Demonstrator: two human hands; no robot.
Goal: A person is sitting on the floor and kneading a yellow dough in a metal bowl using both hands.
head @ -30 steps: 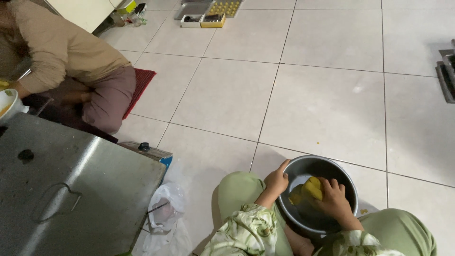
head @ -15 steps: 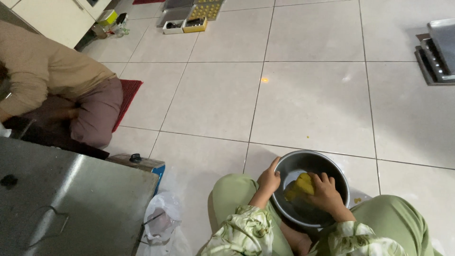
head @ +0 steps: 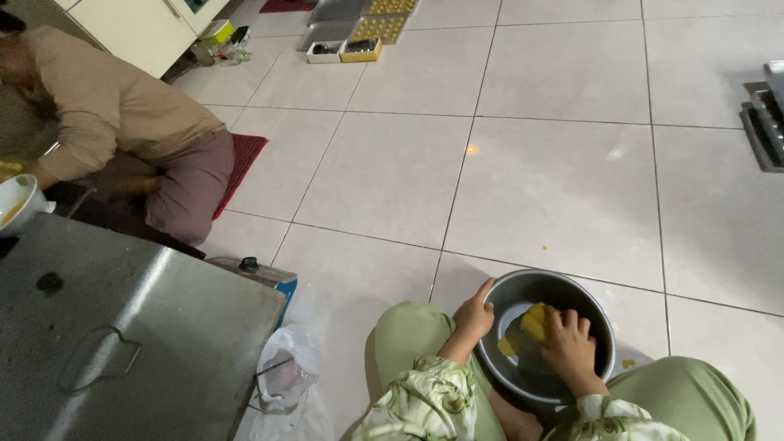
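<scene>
Ahead of you, at the far edge of the tiled floor, two small open boxes sit side by side: a white box (head: 326, 52) on the left and a yellow box (head: 361, 50) on the right, touching or nearly so. Left of them, against the cream cabinet, stands a yellow-green carton (head: 216, 33). Close to you on the left, a blue-and-white box (head: 280, 287) peeks out just beside the steel sheet, and a crumpled white plastic bag (head: 286, 376) lies just below it. You have no screens or signs in sight.
</scene>
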